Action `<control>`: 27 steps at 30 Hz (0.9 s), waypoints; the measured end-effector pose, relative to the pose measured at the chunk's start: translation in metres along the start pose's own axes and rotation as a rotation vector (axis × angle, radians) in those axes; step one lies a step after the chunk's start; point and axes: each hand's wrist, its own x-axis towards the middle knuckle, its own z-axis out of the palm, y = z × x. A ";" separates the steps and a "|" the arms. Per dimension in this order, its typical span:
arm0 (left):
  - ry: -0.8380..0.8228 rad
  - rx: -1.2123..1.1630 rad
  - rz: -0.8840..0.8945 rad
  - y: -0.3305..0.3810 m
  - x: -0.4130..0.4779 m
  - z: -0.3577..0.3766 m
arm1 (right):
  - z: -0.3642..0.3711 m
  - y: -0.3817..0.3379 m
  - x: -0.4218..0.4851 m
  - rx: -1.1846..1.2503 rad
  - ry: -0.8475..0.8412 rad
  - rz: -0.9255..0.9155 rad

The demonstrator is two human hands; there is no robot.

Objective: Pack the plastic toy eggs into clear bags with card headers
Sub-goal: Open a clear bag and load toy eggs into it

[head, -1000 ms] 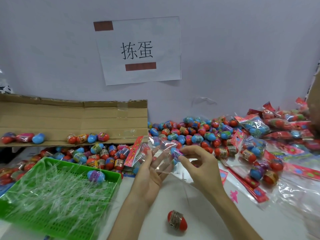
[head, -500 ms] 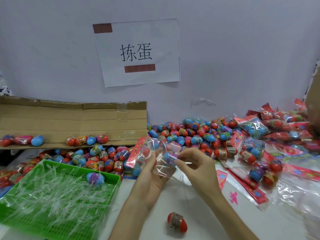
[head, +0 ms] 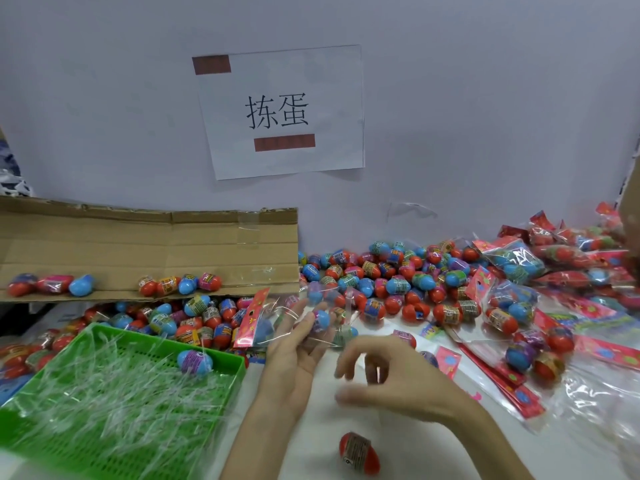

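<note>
Where the white table meets its front edge, one red egg lies on its side all alone. Just past it the right hand hangs over the table, a bit blurry, with its fingers loosely bent and nothing in them. Beside it the left hand holds the clear bag up off the table, palm turned up and fingers reaching along the plastic; I cannot see how the thumb lies. The bag's red card header sticks out to the left, and a blue egg sits inside the bag by the fingertips. At the front left corner is a green tray full of thin clear strips, with a blue and purple egg in its far right corner. Behind the tray a brown cardboard flap lies flat with a row of eggs on it. Along the back edge a big heap of loose eggs, red and blue, is piled by the wall. Toward the right edge lie filled bags and flat red cards. On the wall hangs a white paper sign.
</note>
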 end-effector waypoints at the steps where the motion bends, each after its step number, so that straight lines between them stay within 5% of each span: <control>1: 0.004 -0.003 0.002 0.000 0.000 0.000 | 0.000 -0.001 -0.001 -0.058 -0.151 0.050; 3: 0.014 -0.018 -0.004 -0.001 0.001 0.000 | 0.005 -0.002 -0.001 -0.121 -0.335 0.100; 6: 0.033 -0.046 -0.004 -0.001 0.004 -0.001 | 0.007 -0.001 0.001 -0.095 -0.328 0.102; 13: 0.040 -0.094 -0.008 -0.002 0.002 -0.002 | -0.001 -0.003 0.003 0.307 0.478 -0.033; 17: -0.014 -0.076 -0.075 -0.002 -0.001 0.002 | 0.000 0.003 0.006 0.323 0.738 -0.031; 22: -0.123 0.028 -0.131 -0.005 -0.009 0.008 | 0.015 0.007 0.010 0.244 0.710 -0.075; 27: -0.061 0.023 -0.132 -0.006 -0.007 0.007 | 0.024 0.006 0.011 0.011 0.604 -0.112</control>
